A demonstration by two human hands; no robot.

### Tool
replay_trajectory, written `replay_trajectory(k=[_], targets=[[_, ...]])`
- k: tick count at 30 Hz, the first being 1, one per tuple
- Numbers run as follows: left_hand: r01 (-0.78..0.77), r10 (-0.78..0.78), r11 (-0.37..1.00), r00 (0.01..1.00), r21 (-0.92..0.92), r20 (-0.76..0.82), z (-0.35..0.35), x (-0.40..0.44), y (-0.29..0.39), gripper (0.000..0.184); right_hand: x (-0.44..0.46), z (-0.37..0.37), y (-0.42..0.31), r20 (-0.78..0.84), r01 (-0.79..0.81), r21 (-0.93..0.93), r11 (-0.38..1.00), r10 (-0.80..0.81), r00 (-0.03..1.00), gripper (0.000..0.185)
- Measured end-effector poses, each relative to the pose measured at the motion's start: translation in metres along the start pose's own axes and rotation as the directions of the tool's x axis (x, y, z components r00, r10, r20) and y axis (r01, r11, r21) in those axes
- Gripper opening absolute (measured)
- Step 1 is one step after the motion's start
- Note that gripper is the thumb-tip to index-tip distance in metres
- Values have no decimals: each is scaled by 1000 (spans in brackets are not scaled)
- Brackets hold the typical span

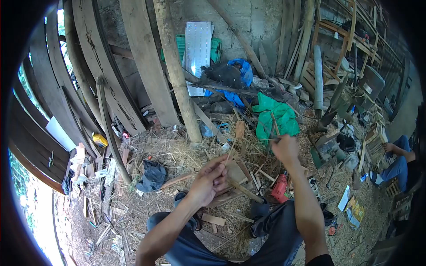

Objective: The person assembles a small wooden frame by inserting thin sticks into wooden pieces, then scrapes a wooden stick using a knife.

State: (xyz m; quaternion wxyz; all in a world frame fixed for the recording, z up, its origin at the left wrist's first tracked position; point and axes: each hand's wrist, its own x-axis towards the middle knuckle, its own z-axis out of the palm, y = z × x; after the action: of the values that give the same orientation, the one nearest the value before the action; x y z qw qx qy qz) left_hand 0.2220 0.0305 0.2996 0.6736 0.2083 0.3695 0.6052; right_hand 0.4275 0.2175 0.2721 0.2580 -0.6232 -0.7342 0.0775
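My left hand (209, 181) is closed in a pinch on a thin light-coloured strip of wood (229, 156), which sticks up past my fingertips. My right hand (286, 150) is a fist, raised to the right. From it a slim dark blade, which looks like a knife (271, 139), points left; its handle is mostly hidden by my fingers. The two hands are apart. Below them, between my legs, lie a wooden board (237, 174) and a round wooden stick (244, 190). A red power tool (280, 188) rests on the ground near my right knee.
Wood scraps and shavings cover the ground. A green plastic sheet (275, 116) lies ahead, with a bamboo post (177, 75) to its left. A black plastic bag (152, 175) is at left. Another person's leg (395, 166) shows at far right, near piled wood.
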Motion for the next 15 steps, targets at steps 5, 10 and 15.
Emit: replay_trajectory(k=[5, 10, 15], targets=[[11, -12, 1000, 999, 18, 31, -2, 12, -4, 42, -51, -11, -69, 30, 347, 342, 873, -379, 925, 13], [34, -27, 997, 995, -74, 101, 3, 10, -5, 41, -62, -1, -84, 95, 469, 56, 881, -473, 876, 13], [30, -30, 1000, 998, -3, 48, 1, 14, -10, 39, -52, 3, -76, 106, 400, 14, 916, -400, 911, 16]])
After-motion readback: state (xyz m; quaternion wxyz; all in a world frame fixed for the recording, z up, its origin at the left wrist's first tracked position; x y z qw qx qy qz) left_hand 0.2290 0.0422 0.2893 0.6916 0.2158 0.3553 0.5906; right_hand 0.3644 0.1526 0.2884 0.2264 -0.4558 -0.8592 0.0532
